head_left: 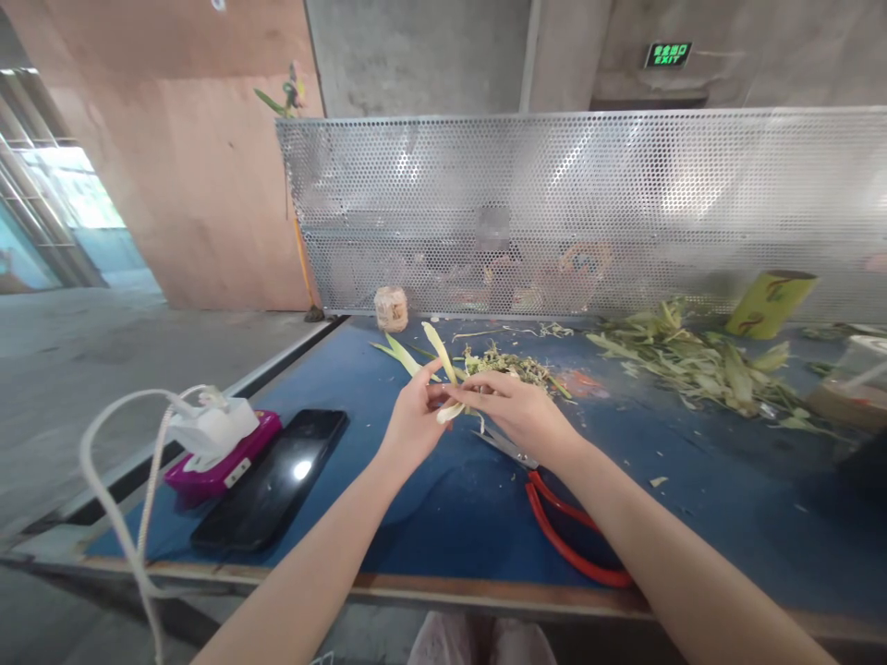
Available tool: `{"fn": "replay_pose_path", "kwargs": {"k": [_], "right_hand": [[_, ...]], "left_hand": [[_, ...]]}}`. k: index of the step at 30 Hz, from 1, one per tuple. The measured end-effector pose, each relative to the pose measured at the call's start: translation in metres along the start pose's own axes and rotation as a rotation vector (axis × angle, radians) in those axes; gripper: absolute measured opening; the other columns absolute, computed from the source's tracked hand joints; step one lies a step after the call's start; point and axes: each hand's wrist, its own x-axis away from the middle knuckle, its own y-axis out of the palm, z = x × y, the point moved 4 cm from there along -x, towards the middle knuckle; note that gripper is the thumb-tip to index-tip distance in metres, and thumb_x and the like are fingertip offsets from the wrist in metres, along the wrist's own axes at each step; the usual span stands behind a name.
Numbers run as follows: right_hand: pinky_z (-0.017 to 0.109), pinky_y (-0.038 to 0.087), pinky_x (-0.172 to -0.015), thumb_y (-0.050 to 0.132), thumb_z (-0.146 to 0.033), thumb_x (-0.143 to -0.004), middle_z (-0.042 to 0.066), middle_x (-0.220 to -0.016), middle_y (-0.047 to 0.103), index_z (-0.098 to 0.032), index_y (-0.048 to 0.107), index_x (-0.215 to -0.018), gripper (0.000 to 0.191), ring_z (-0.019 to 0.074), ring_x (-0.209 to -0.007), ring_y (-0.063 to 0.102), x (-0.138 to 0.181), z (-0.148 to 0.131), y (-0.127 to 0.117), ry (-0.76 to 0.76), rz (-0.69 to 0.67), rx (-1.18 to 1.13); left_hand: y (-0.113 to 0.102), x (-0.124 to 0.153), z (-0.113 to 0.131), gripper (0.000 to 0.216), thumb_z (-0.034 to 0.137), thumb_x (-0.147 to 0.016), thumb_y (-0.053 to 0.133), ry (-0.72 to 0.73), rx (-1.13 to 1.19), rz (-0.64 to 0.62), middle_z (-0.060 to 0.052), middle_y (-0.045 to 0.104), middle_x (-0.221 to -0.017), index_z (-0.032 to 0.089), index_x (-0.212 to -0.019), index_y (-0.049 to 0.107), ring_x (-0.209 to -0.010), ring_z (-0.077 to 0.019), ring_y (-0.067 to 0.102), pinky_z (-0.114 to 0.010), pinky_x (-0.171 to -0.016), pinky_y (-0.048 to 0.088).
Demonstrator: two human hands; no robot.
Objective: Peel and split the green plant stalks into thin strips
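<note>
My left hand [418, 411] pinches a pale yellow-green corn husk strip [439, 349] that sticks up above the fingers. A curled pale end [450, 413] of husk shows below the fingertips. My right hand [516, 411] meets the left one at the strip, its fingers closed on it. Partly under my right hand and forearm lie scissors with red handles [565, 545], flat on the blue table. A heap of dry greenish plant bits [509, 363] sits just behind my right hand. Green leaf strips [402, 356] lie beyond my left hand.
To the left are a black phone [273, 480] and a purple power strip [225, 457] with a white plug and cable. A pile of husks [699, 360], a yellow-green can [771, 305] and a clear container [856, 379] stand right. A perforated metal panel [554, 212] closes the back.
</note>
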Motion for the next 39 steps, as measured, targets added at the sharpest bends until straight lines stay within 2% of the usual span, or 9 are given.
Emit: {"fn": "replay_pose_path", "kwargs": {"k": [6,12,19,24,28,30,33,35,39], "right_hand": [[0.021,0.041,-0.059,0.036,-0.014,-0.084,0.002,-0.098,0.051,-0.036,0.053,-0.112,0.039,0.0096,-0.069,0.048,-0.001,0.005,0.001,0.136,-0.033,0.063],[0.023,0.042,-0.062,0.034,-0.020,-0.087,0.003,-0.092,0.044,-0.035,0.056,-0.109,0.035,0.0107,-0.070,0.045,-0.002,0.007,-0.001,0.171,-0.047,-0.003],[0.025,0.044,-0.067,0.033,-0.015,-0.086,0.004,-0.093,0.041,-0.036,0.046,-0.120,0.042,0.0107,-0.074,0.046,-0.002,0.010,-0.003,0.131,-0.015,-0.271],[0.040,0.036,-0.087,0.043,-0.025,-0.084,0.004,-0.099,0.055,-0.033,0.036,-0.127,0.045,0.0178,-0.092,0.047,-0.006,0.012,-0.014,0.274,0.102,-0.252],[0.043,0.033,-0.090,0.044,-0.031,-0.083,0.002,-0.102,0.061,-0.031,0.031,-0.130,0.049,0.0200,-0.100,0.046,-0.006,0.016,-0.010,0.427,0.068,-0.372],[0.037,0.037,-0.085,0.045,-0.031,-0.082,0.002,-0.093,0.063,-0.028,0.043,-0.122,0.040,0.0184,-0.096,0.050,-0.005,0.018,-0.007,0.440,0.047,-0.479],[0.032,0.041,-0.077,0.044,-0.032,-0.083,0.002,-0.078,0.061,-0.023,0.060,-0.096,0.023,0.0162,-0.083,0.053,-0.005,0.019,-0.006,0.445,0.054,-0.557],[0.031,0.040,-0.075,0.039,-0.035,-0.085,0.002,-0.073,0.058,-0.021,0.061,-0.080,0.026,0.0151,-0.077,0.052,-0.007,0.017,-0.009,0.403,0.040,-0.577],[0.033,0.037,-0.079,0.024,-0.038,-0.089,0.002,-0.071,0.052,-0.018,0.047,-0.061,0.041,0.0139,-0.075,0.049,-0.009,0.011,-0.013,0.266,0.013,-0.577]], "left_hand": [[0.004,0.004,0.004,0.069,0.019,-0.068,0.056,0.027,-0.061,-0.041,0.003,0.057,-0.064,0.015,-0.129,0.025,-0.048,-0.0073,0.048,-0.020,-0.049,0.039],[0.007,0.010,0.009,0.074,0.023,-0.069,0.059,0.020,0.025,-0.101,0.003,0.055,-0.066,0.018,-0.132,0.020,-0.056,-0.0093,0.051,-0.023,-0.056,0.042],[0.006,0.007,0.004,0.060,0.026,-0.076,0.051,-0.001,0.213,-0.123,0.002,0.052,-0.068,0.016,-0.129,0.026,-0.055,-0.0096,0.047,-0.025,-0.054,0.041],[0.009,0.010,0.003,0.063,0.029,-0.081,0.043,0.079,-0.065,-0.182,0.002,0.052,-0.065,0.016,-0.134,0.012,-0.056,-0.0106,0.048,-0.026,-0.058,0.040],[0.013,0.014,0.005,0.052,0.029,-0.082,0.040,0.143,-0.231,-0.259,0.002,0.053,-0.064,0.016,-0.130,0.022,-0.055,-0.0103,0.048,-0.023,-0.057,0.038],[0.014,0.015,0.005,0.051,0.030,-0.082,0.041,0.143,-0.237,-0.265,0.000,0.057,-0.069,0.017,-0.129,0.024,-0.056,-0.0102,0.049,-0.023,-0.057,0.039],[0.013,0.014,0.003,0.060,0.030,-0.080,0.044,0.112,-0.187,-0.241,-0.003,0.060,-0.081,0.020,-0.133,0.018,-0.056,-0.0099,0.050,-0.024,-0.058,0.042],[0.012,0.013,0.001,0.065,0.030,-0.079,0.046,0.094,-0.150,-0.222,-0.004,0.061,-0.085,0.021,-0.135,0.015,-0.055,-0.0099,0.050,-0.024,-0.058,0.043],[0.008,0.009,-0.002,0.065,0.028,-0.077,0.048,0.079,-0.144,-0.163,-0.004,0.060,-0.081,0.022,-0.135,0.018,-0.051,-0.0099,0.048,-0.025,-0.054,0.043]]}}
